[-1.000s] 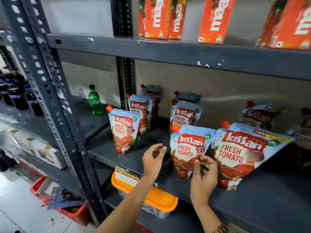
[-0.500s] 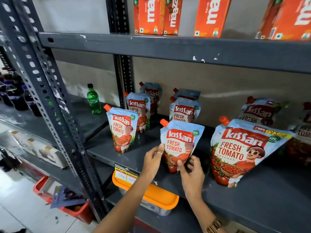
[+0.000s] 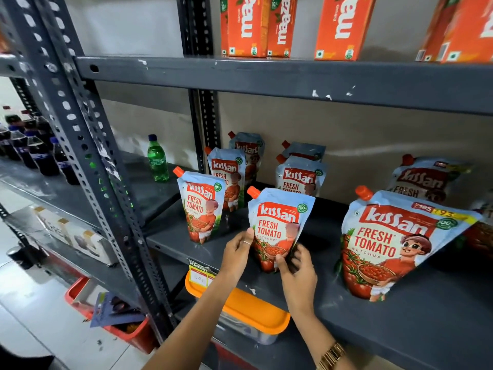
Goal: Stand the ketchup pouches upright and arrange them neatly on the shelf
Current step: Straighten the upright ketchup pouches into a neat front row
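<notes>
**Middle pouch brought away from the big one and stood near the shelf front**

Both hands on the middle ketchup pouch (image 3: 278,228). Left hand (image 3: 237,252) cups its left edge, fingers curled against the film. Right hand (image 3: 297,265) pinches the lower right corner, thumb on the front print. A light steadying hold from each side, not a clench.

Change over the last second: this pouch was leaning against the large pouch (image 3: 394,244) to its right, the two overlapping. It now stands apart from it, with bare grey shelf (image 3: 400,324) between them, and has slid left and slightly toward the front edge. It sits upright on its base, orange cap up, label facing out.

Where things stand: the front-left pouch (image 3: 201,209) is upright, with two more queued behind it. Another row runs behind the held pouch, toward the back wall. The middle pouch roughly lines up with the front-left one, so the front row looks to be forming.

Still untidy, by my read: the large pouch tilts to the right, and the one behind it also leans. Those probably need attention next, once the hands let go and the middle pouch proves it can stand alone. The soft base may slump on release.
</notes>
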{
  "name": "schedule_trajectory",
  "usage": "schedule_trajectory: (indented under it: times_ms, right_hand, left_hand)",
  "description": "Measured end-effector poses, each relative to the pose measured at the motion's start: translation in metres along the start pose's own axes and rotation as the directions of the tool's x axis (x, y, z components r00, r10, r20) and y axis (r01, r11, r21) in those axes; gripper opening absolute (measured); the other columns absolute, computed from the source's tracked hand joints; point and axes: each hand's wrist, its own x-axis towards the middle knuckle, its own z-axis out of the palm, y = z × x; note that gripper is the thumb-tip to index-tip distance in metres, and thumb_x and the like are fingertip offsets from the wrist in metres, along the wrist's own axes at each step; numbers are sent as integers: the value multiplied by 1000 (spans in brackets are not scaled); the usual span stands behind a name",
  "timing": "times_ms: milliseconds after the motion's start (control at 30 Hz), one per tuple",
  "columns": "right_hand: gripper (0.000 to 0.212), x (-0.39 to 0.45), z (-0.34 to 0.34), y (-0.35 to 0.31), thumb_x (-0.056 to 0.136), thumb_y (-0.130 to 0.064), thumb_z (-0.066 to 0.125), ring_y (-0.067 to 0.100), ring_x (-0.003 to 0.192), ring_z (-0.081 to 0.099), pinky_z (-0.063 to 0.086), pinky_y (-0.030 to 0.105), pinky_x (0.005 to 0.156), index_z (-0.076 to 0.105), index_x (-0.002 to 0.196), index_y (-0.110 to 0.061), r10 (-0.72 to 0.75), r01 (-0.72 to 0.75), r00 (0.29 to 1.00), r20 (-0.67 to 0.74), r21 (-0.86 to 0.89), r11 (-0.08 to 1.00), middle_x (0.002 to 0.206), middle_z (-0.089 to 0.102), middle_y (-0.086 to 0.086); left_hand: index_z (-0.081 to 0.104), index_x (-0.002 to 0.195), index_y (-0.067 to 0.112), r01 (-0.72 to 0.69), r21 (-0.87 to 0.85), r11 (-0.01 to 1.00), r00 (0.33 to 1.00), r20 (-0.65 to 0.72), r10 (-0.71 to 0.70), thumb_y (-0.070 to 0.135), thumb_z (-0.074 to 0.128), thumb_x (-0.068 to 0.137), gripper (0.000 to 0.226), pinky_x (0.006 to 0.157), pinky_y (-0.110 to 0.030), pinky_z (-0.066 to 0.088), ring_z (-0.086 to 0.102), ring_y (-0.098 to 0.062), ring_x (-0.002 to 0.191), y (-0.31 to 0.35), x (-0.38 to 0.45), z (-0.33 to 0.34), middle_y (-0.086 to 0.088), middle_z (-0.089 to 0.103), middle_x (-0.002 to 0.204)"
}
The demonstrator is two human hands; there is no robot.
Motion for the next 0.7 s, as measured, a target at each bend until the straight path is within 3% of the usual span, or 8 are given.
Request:
schedule_trajectory:
  times_ms: [133, 200, 300, 400, 533, 600, 700]
  right_hand:
    - [39, -3, -12, -1, 81, -11, 66, 13, 105, 56, 47, 28, 88, 54, 118, -14, -42, 47, 997, -70, 72, 996, 114, 60, 1]
    - [30, -6, -23, -1, 82, -6, 64, 14, 101, 59, 48, 28, 87, 57, 110, -17, -75, 88, 989, -130, 100, 991, 108, 61, -1]
    - [26, -10, -44, -2, 83, -5, 62, 10, 94, 61, 49, 13, 79, 58, 100, -24, -119, 149, 972, -203, 139, 979, 98, 63, -5]
    - [23, -12, -68, -1, 83, -4, 62, 9, 90, 62, 49, 9, 78, 60, 98, -21, -176, 216, 947, -270, 125, 968, 92, 63, -7]
    - [21, -10, -100, 2, 82, -4, 63, 11, 84, 62, 49, 7, 73, 60, 94, -22, -175, 225, 921, -348, 107, 969, 89, 65, 2]
    - [18, -7, -116, 4, 82, -5, 63, 15, 83, 62, 52, 13, 72, 60, 93, -19, -187, 235, 907, -378, 83, 968, 90, 65, 5]
    - [17, -1, -139, 8, 81, -9, 66, 21, 85, 60, 54, 26, 72, 58, 94, -16, -195, 239, 894, -402, 60, 969, 90, 63, 6]
  left_hand:
    - [60, 108, 16, -81, 29, 996, 976, -199, 85, 31, 54, 89, 25, 73, -11, 43, 57, -7, 92, 1, -10, 5, 1, 63, 101]
    - [62, 99, 19, -120, 44, 992, 931, -343, 128, 33, 57, 87, 19, 66, -9, 44, 59, -8, 84, 2, -19, 10, -1, 65, 94]
    - [61, 84, 19, -170, 88, 982, 890, -415, 191, 31, 59, 86, 12, 53, -2, 44, 61, -12, 72, 6, -37, 23, -1, 65, 76]
    - [60, 74, 19, -189, 133, 973, 892, -391, 227, 30, 59, 86, 16, 50, -5, 44, 61, -13, 64, 12, -51, 44, 0, 63, 65]
    - [64, 91, 8, -188, 68, 980, 919, -340, 200, 25, 61, 85, 18, 60, -21, 54, 61, -21, 72, 19, -65, 74, -9, 64, 78]
    - [66, 86, 16, -189, 38, 981, 937, -291, 192, 24, 61, 85, 9, 66, -28, 54, 60, -21, 68, 21, -69, 89, -8, 64, 77]
    - [63, 82, 28, -183, 60, 981, 967, -168, 190, 25, 63, 84, 4, 68, -27, 54, 61, -18, 70, 21, -77, 110, -2, 65, 78]
